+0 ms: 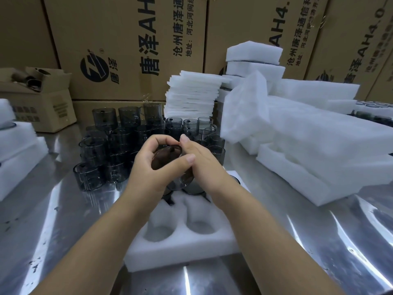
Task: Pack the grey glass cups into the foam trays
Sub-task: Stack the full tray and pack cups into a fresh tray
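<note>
Foam tray (180,250) lies nearest on the desk (63,220), two sockets empty; above it the left hand (152,165) and right hand (202,167) both close their grip on one tilted grey glass cup (168,156). Likely light, stiff, slick and breakable: hold the wall, not the rim.

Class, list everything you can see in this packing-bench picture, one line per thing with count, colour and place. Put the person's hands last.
held cup: one, grey glass, between both hands, above the tray
foam tray: one, white, nearest on the table, two near wells empty
packed cups: count unclear, grey, tray's far end, partly hidden
loose cups: many, grey, stacked behind the hands
foam sheets: one stack, white, behind the cups
spare trays: a pile, white, right side
cartons: several, brown, along the back
table: one, shiny metal
left hand: curled round the held cup
right hand: against the cup's right side
</note>
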